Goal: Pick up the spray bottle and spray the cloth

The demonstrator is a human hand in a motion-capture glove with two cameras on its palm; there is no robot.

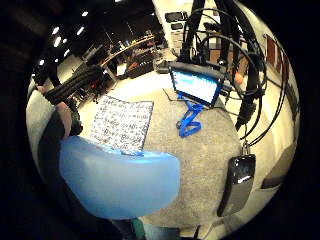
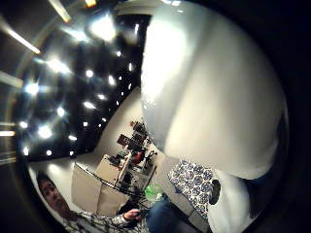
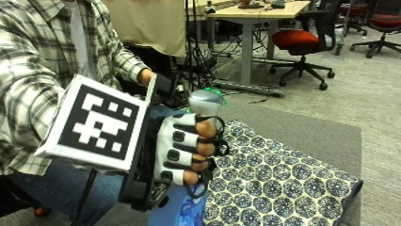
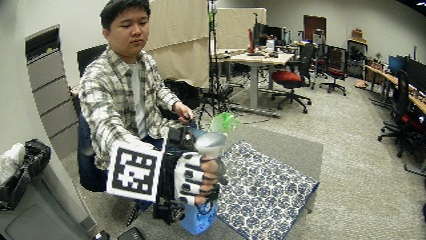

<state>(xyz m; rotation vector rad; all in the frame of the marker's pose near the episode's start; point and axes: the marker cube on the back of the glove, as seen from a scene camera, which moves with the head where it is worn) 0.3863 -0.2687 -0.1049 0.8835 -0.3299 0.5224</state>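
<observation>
The spray bottle (image 3: 188, 207) stands upright in the air just beside the near edge of the cloth (image 3: 282, 183), raised above the table. Its blue translucent body shows below the fist and its silver-grey head (image 3: 205, 101) shows above it. The right hand (image 3: 185, 150) is clenched around the bottle's neck, the fingers (image 3: 202, 143) wrapped across the front, so the bottle is grasped and carried clear of the cloth. In the little finger side palm view the blue base (image 1: 120, 182) fills the near part of the picture, with the cloth (image 1: 122, 122) lying flat beyond it; in the thumb side palm view the pale head (image 2: 214, 92) of the bottle takes up most of the picture, with a corner of the cloth (image 2: 194, 184) past it.

The cloth is white with a dark blue round pattern and lies spread on the grey-topped table (image 3: 325, 134), reaching the table's near corner. Beyond the cloth, further along the table, a small screen (image 1: 196, 86) stands on a blue holder (image 1: 190, 120), and a dark phone-like device (image 1: 237, 182) lies near the table's edge. The person's bare hand (image 4: 183, 111) is held behind the bottle, on the far side from the cloth; whether it holds anything I cannot tell.
</observation>
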